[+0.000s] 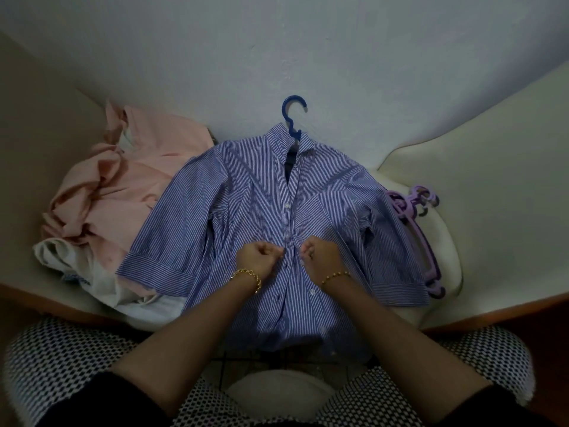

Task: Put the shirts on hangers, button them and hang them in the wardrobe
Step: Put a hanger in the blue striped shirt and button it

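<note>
Left hand (pixel 257 255) pinching the striped shirt (pixel 252 204) placket, right hand (pixel 317 252) pinching the opposite edge, shirt flat on the bed (pixel 492 211) over a blue hanger (pixel 292 118), pink shirt (pixel 123 180) heaped left, purple hangers (pixel 421 238) right.

Striped shirt (pixel 246 192) on blue hanger (pixel 293 116)

Dim room in low light, cream padded seat (pixel 492 211), plain whitish wall (pixel 308 41) behind the seat, beige surface (pixel 30 118) at the seat's left, brown wooden edge (pixel 498 314) along the seat's front, dark tiled floor (pixel 234 369) below that front.
</note>
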